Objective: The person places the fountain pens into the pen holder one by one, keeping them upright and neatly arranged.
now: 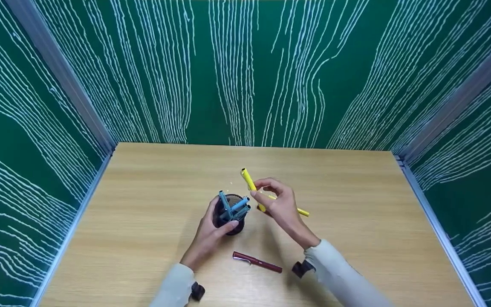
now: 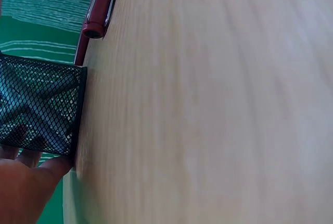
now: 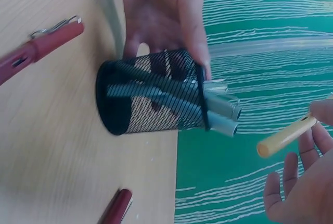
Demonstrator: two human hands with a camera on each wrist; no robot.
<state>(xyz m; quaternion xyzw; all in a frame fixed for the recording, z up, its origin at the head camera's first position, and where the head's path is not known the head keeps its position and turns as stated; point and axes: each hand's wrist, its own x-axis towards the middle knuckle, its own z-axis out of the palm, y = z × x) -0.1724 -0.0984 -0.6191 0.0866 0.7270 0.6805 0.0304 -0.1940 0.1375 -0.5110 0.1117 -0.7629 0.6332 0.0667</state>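
Note:
My left hand (image 1: 211, 230) grips a black mesh pen holder (image 3: 151, 104) standing on the table, fingers on one side and thumb near the rim. Several blue and teal pens (image 1: 232, 207) lean inside it, their ends sticking out above the rim. To the right of the holder and above the table, my right hand (image 1: 281, 204) pinches a yellow pen (image 1: 248, 179) between thumb and fingers. Under that hand a second yellow pen (image 1: 303, 212) lies partly hidden. Nearer to me rests a dark red pen (image 1: 257, 262) with a silver clip.
The wooden table (image 1: 164, 179) meets green walls (image 1: 232, 72) with white wavy lines at the back and sides. Another red pen end (image 3: 119, 206) shows at the bottom of the right wrist view. Dark wrist devices (image 1: 303, 269) sit below both sleeves.

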